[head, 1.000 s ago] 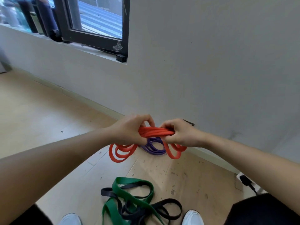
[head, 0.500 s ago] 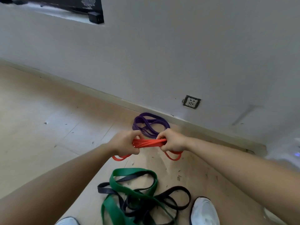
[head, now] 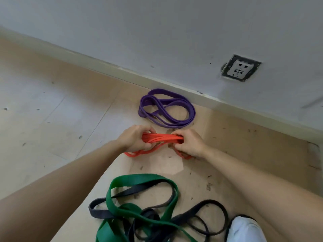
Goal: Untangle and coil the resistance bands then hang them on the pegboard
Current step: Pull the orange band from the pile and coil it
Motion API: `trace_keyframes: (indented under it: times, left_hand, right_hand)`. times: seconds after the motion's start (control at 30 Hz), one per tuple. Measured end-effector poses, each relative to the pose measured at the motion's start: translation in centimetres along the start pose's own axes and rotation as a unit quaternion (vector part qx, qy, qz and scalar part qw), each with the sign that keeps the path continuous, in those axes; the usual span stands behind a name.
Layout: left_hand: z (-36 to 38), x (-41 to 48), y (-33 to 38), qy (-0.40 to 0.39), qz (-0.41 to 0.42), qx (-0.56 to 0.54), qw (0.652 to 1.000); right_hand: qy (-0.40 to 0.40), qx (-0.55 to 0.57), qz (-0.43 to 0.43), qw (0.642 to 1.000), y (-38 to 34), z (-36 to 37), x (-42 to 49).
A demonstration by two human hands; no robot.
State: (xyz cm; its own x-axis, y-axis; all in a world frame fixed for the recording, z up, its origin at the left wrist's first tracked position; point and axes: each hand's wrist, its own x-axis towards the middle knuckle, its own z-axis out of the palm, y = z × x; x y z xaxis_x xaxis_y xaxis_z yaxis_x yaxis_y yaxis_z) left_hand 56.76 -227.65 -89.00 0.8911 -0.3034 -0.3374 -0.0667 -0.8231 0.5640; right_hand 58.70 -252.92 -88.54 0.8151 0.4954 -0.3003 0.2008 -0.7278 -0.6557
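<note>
Gripping the bunched orange band [head: 161, 137] by its ends, the left hand [head: 135, 139] and right hand [head: 187, 143] curl fingers round it near the purple band [head: 167, 109].

An orange band [head: 161, 138], gathered into several thin strands, is held as a short, taut horizontal bundle low over the floor [head: 52, 119]. One end is gripped in the left hand [head: 135, 139] and the other in the right hand [head: 187, 143]. Slack loops are seen drooping below both fists, down to or close to the floor. A purple band [head: 174, 125], coiled in a loose flat oval of several turns, is laid on the floor just beyond, near the floor's far edge. Nearer, a wide green band [head: 139, 177] and a narrower black band [head: 97, 210] are left tangled in a sprawling heap, their loops threaded through one another.
</note>
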Motion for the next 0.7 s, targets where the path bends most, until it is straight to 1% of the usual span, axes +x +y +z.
trace_keyframes:
  times: [0.1, 0.23, 0.3, 0.5, 0.57, 0.63, 0.7]
  left_hand:
    - [0.8, 1.0, -1.7, -0.001, 0.017, -0.011, 1.0]
    - [1.2, 1.5, -2.6, 0.022, 0.044, -0.019, 0.999]
    - [1.3, 1.6, -2.8, 0.04, 0.058, 0.008, 0.998]
    - [1.6, 0.5, -3.1, 0.085, 0.047, 0.084, 0.992]
    - [1.8, -0.3, -2.9, 0.086, 0.049, 0.101, 0.99]
    - [2.0, -1.1, -2.8, 0.064, 0.046, 0.13, 0.988]
    - [2.3, -1.7, -2.8, 0.048, 0.047, 0.147, 0.987]
  right_hand:
    - [0.033, -0.027, -0.033, 0.999, 1.5, 1.0, 1.0]
    - [0.062, -0.053, -0.04, 0.996, 2.9, 1.3, 1.7]
    - [0.065, -0.072, -0.046, 0.994, 3.2, 1.4, 1.7]
    - [0.089, -0.139, -0.061, 0.984, 3.6, 2.0, 0.2]
    - [0.08, -0.178, -0.061, 0.979, 3.5, 2.2, -0.5]
    - [0.053, -0.226, -0.063, 0.971, 3.5, 2.6, -1.1]
    - [0.044, -0.254, -0.065, 0.964, 3.5, 2.9, -1.4]
